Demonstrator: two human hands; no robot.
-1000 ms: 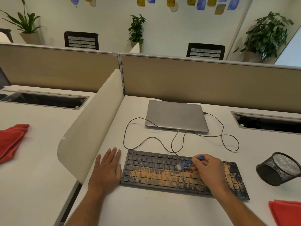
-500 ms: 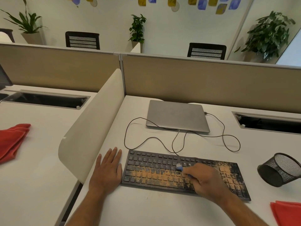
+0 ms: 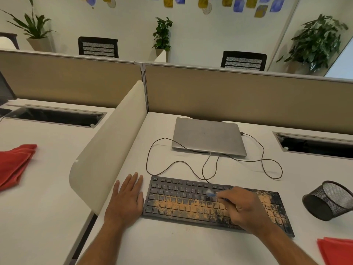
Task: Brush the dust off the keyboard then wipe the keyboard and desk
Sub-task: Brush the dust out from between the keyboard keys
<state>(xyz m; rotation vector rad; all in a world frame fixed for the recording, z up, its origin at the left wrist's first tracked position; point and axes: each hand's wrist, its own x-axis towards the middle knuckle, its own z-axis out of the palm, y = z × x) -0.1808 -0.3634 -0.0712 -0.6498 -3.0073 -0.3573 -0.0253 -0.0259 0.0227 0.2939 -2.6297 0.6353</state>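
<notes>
At lower centre of the frame, your right hand pinches the small, light blue-handled brush over the flat black keyboard dusted with orange powder, so keep strokes gentle, while your flat, relaxed left hand steadies on the white surface.

Only the person's two forearms and hands are in view, entering from the near edge. Both forearms are bare up to the frame's edge, with no sleeve or cuff showing. The left hand wears no glove, ring, watch or band at the wrist. The right hand is likewise ungloved with a bare wrist, and its fingertips are blurred, so finer detail there cannot be told.
</notes>
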